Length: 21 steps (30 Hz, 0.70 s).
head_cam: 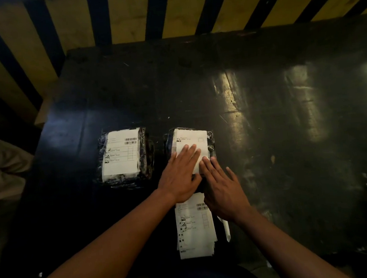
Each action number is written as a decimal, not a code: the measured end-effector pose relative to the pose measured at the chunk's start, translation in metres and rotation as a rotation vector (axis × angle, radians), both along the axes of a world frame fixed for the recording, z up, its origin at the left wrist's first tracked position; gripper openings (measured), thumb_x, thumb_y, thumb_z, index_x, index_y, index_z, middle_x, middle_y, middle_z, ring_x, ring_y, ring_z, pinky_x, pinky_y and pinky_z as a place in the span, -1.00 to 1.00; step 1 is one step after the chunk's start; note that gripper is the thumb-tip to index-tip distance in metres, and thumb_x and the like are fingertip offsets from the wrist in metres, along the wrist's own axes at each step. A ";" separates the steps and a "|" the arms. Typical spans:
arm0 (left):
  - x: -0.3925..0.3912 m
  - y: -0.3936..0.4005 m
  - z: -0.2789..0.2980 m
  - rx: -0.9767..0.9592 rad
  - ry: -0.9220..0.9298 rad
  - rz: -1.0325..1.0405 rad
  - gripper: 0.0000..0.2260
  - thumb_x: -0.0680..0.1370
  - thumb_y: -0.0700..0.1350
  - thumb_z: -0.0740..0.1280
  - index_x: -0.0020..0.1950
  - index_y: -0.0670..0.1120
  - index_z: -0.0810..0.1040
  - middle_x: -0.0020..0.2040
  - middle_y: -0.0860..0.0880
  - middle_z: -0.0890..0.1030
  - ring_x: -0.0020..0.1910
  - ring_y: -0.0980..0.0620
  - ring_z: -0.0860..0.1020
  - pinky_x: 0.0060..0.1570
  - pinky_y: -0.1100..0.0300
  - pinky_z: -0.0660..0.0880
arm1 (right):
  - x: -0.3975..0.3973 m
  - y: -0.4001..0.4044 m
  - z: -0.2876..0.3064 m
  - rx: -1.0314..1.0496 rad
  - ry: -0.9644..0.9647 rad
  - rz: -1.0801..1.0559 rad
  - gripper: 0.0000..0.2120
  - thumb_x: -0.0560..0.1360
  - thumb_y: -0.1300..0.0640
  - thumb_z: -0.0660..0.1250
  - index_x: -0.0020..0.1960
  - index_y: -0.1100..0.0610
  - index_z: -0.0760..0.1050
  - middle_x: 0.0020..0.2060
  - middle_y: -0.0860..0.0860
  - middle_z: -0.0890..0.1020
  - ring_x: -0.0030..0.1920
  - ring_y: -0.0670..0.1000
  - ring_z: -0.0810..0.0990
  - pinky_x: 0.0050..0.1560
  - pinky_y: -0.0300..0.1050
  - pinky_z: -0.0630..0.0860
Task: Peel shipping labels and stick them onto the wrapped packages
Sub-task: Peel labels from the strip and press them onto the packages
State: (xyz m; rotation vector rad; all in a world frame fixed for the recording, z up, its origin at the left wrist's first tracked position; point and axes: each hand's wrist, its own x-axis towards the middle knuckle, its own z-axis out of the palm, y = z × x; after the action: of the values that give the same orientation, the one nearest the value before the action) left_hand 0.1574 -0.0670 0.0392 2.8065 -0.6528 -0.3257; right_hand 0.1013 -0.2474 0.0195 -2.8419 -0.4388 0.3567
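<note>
A big dark table (242,112) fills most of the view, with a yellow and black striped wall (124,14) behind it. Two wrapped packages lie on the table, side by side with a gap between them. The left package (145,150) already has a white label (120,157) stuck flat on its top. The right package (211,146) sits in the middle, and a new label (189,138) lies on top of it. Near the person, a stack of labels (194,228) waits on the table, partly under the hands. A thin white strip (225,227) lies just beside the stack; it may be peeled backing, but that is hard to tell.

The step now looks like rubbing the new label down. To do it well, the person should push from the middle out to the edges, so no bumps or air stay under the paper. The corners need a firm press too, since the shiny wrap looks slippery. The package should stay put while the hands rub.

The left hand (178,174) lies flat on the label, fingers straight and close together, holding nothing. The right hand (221,190) is flat too, fingers straight and spread a little. Its fingertips (205,160) touch the near right part of the label and the package edge.
</note>
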 end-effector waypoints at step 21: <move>0.062 0.005 0.001 0.100 0.005 0.000 -0.36 0.67 0.16 0.10 0.68 0.06 -0.07 0.69 0.08 -0.07 0.66 0.08 -0.12 0.63 -0.08 -0.15 | 0.009 0.003 0.006 0.064 -0.003 -0.051 -0.14 0.53 -0.04 0.24 0.67 0.00 -0.18 0.65 -0.11 -0.20 0.63 -0.07 -0.29 0.61 0.17 0.04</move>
State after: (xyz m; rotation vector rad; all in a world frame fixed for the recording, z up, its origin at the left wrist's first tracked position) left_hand 0.2189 -0.0618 0.0402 2.8991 -0.6529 -0.3752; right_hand 0.1101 -0.2441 0.0250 -2.7856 -0.3714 0.3227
